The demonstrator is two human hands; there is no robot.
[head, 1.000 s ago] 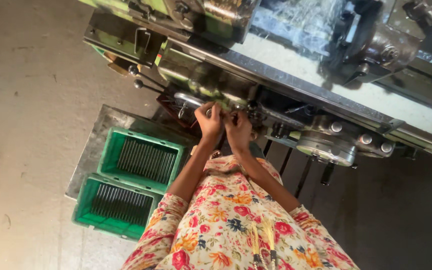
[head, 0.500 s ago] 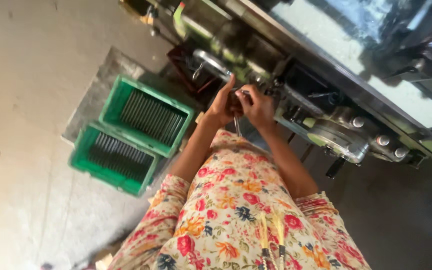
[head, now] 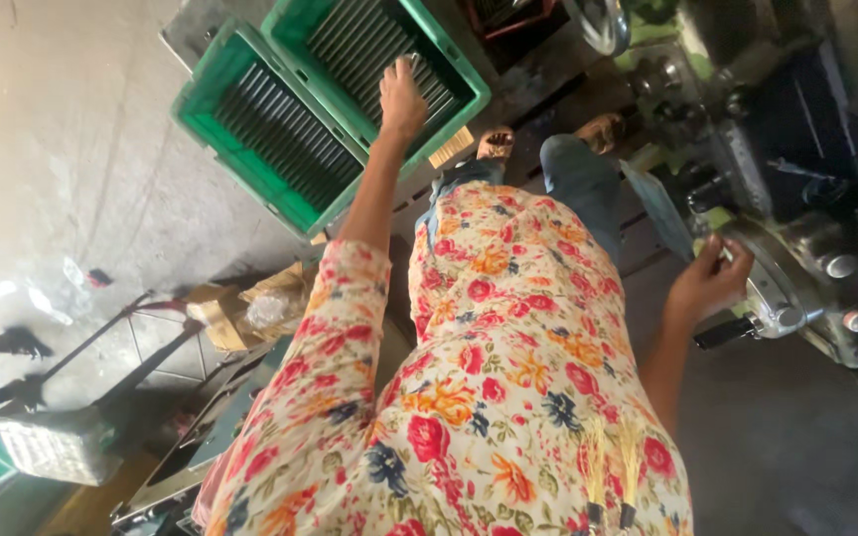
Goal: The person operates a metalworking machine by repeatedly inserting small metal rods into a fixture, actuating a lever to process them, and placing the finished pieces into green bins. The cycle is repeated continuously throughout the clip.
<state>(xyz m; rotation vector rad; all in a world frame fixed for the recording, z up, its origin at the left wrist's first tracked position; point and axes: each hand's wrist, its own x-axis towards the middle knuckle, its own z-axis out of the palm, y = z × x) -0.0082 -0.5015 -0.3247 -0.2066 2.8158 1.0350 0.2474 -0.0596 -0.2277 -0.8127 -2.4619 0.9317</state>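
My left hand (head: 401, 97) upper centre, fingers spread on grey metal rods (head: 374, 45) in green plastic crate (head: 469, 94); my right hand (head: 709, 283) pinching small part at grey machine (head: 796, 288), right.

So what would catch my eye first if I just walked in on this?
Probably the bright floral garment filling the lower middle, then the two green crates of grey metal rods at the top left. The left hand reaches down into the nearer crate, touching the rods, while the right hand rests against the grey machine at the right edge.
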